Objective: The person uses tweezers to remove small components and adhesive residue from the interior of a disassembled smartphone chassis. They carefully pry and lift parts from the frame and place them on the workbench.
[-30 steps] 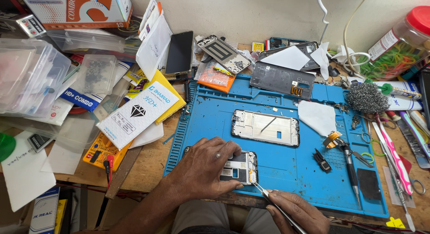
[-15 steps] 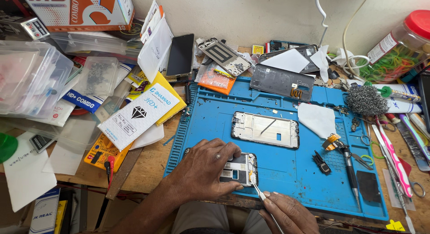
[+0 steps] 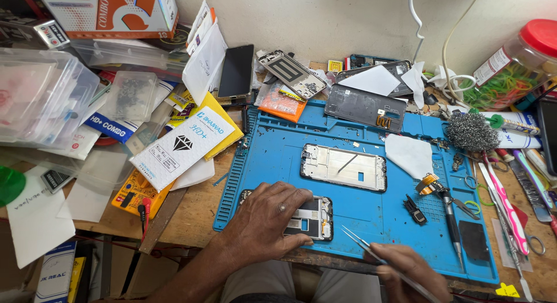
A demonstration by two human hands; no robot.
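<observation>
left hand lies spread, pressing the opened phone onto the blue mat; right hand pinches tweezers, tips just beside the phone.

A plain cream wall rises directly behind the wooden workbench. Even light falls across the workbench. White cables hang down the wall.

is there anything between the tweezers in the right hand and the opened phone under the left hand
Nothing visible. The tweezers in the right hand point at the opened phone across bare blue mat. The left hand covers only the phone's far end.
</observation>
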